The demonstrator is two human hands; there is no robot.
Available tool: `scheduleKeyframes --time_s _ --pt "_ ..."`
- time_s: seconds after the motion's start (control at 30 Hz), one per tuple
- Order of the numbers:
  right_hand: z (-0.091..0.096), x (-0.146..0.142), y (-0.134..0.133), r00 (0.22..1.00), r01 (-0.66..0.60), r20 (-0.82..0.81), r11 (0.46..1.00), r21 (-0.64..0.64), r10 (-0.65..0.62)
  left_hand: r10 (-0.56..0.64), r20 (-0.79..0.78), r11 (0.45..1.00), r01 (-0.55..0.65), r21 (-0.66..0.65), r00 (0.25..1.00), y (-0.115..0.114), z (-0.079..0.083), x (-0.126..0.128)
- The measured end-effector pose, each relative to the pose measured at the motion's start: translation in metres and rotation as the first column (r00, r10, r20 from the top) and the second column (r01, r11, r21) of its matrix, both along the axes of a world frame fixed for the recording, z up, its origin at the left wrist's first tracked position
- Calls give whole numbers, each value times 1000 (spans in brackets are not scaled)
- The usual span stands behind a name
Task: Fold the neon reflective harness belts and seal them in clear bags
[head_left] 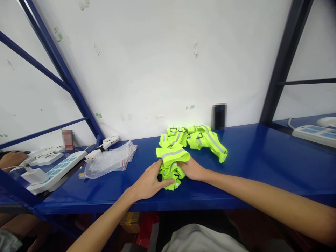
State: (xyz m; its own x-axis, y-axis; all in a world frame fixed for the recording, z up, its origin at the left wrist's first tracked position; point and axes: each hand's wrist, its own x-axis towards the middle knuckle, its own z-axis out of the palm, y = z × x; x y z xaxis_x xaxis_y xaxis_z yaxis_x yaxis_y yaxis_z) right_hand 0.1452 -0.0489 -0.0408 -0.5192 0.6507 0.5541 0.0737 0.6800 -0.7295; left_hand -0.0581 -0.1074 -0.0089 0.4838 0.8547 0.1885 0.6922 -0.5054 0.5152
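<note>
Between my hands is a bunched reflective strap point(173, 157), neon yellow with a silver stripe, folded over itself near the table's front edge. My left hand point(148, 180) grips its left side, the thumb lying across the lower folds. On the right side, my right hand point(193, 168) holds the same bundle, its fingers partly hidden behind the folds. Just behind lie more neon reflective straps with dark buckles, one pile point(174, 134) straight behind and another pile point(207, 140) to the right, its end trailing toward me.
Clear zip bags point(110, 162) lie on the blue table point(262, 157) at left, beside a small white fan point(110, 140). A white power strip point(60, 171) stands further left, near another person's hand point(12, 159). A dark blurred object point(219, 117) leans on the wall. Another power strip point(317, 134) is at right.
</note>
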Motion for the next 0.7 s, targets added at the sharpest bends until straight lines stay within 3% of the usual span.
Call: scheduleKeyframes --time_s 0.13,0.3,0.5,0.7 --pt "-4 -3 2 994 77 78 995 58 -82 -3 51 999 5 -40 999 -1 3 4" --pt "-3 -4 0 989 85 110 989 124 -99 -29 182 995 46 -88 983 0 4 9" --pt "-7 -5 1 961 199 168 969 144 -222 -19 383 991 68 -115 924 10 -4 15" --pt "-3 -9 -2 934 279 200 954 109 -296 9 539 946 167 -277 842 16 -10 12"
